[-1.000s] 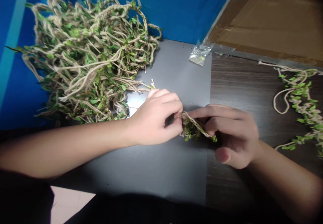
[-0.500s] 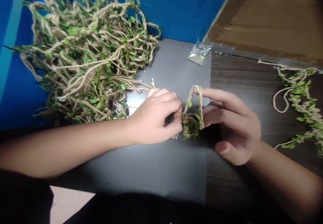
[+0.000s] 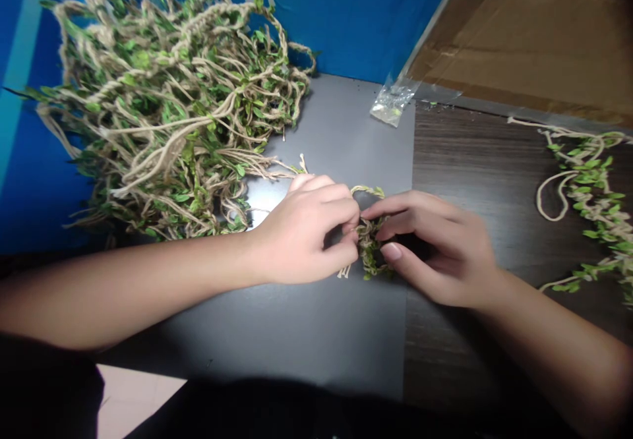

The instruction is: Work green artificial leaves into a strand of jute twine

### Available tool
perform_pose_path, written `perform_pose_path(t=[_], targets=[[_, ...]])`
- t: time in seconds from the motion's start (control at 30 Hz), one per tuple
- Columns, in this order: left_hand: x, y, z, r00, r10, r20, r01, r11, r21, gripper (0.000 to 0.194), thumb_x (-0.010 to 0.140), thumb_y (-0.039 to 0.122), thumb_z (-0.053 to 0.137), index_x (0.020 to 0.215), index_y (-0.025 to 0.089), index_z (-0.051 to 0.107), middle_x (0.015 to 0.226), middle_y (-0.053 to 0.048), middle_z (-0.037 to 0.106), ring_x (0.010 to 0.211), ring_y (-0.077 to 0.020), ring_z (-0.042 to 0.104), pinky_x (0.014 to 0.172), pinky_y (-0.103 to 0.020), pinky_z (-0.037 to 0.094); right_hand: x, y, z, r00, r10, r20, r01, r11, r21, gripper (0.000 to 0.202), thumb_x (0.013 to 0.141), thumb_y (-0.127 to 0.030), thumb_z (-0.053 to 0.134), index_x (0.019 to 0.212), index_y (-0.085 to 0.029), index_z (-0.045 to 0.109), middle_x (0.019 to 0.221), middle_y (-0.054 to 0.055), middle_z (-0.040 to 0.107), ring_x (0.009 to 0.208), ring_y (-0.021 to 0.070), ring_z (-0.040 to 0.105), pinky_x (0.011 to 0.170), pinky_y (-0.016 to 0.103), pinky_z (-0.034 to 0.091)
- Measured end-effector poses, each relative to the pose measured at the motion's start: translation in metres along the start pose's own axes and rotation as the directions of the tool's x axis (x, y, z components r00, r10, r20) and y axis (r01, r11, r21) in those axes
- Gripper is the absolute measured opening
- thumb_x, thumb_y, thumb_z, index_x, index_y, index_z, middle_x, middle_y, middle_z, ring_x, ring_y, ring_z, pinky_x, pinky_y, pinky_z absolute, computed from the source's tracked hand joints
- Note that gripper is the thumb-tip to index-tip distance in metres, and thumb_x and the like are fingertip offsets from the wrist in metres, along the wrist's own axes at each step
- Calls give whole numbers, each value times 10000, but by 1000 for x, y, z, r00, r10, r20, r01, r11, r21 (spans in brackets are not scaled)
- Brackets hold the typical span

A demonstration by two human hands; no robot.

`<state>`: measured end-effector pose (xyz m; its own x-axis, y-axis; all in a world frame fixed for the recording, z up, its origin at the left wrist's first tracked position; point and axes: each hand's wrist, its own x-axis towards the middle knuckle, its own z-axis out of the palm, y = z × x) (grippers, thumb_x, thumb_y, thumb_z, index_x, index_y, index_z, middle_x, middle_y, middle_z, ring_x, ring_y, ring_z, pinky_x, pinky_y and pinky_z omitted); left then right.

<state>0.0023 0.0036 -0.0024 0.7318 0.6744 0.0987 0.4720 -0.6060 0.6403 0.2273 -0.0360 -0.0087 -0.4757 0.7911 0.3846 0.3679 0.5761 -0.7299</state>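
Note:
A small coil of jute twine with green leaves sits between my two hands just above the grey table top. My left hand pinches the coil from the left with thumb and fingers. From the right, my right hand grips the same coil between thumb and forefinger. A short loop of the twine arches over the fingertips, and a frayed end hangs below my left thumb.
A big tangled heap of leafy twine fills the back left against a blue panel. A small clear plastic bag lies at the back. More leafy twine trails over the dark wood surface at right, below a cardboard sheet.
My right hand lifted a loop of twine up, then brought it down over the coil. Its fingers now close in against my left hand. My left hand has stayed put.

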Motion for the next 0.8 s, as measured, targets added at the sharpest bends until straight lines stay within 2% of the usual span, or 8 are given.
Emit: perform_pose_path(t=[0.13, 0.37, 0.8], targets=[[-1, 0, 1, 1000, 2, -2, -2, 1000, 1, 101, 849, 196, 573, 779, 173, 642, 803, -1, 635, 847, -179, 553, 860, -367, 375, 1, 2, 2, 1000, 10, -12, -11, 999, -36, 58, 892, -164, 678, 941, -196, 668, 1046, 91, 749, 892, 177, 710, 809, 337, 561], [-2, 0, 0, 1000, 6, -1, -6, 1000, -2, 104, 862, 206, 567, 786, 171, 629, 823, -5, 645, 856, -179, 558, 857, -364, 372, 2, 4, 5, 1000, 8, 16, -7, 998, -59, 212, 896, -158, 681, 1103, -204, 673, 1066, 74, 752, 973, 185, 712, 868, 345, 566], [-1, 0, -1, 1000, 2, 3, -2, 1000, -13, 98, 855, 213, 571, 783, 178, 628, 801, 0, 636, 843, -177, 545, 848, -357, 360, 0, 8, 6, 996, 54, 76, -51, 998, -42, 215, 906, -171, 679, 1106, -243, 650, 1036, 59, 745, 931, 185, 694, 828, 356, 566]])
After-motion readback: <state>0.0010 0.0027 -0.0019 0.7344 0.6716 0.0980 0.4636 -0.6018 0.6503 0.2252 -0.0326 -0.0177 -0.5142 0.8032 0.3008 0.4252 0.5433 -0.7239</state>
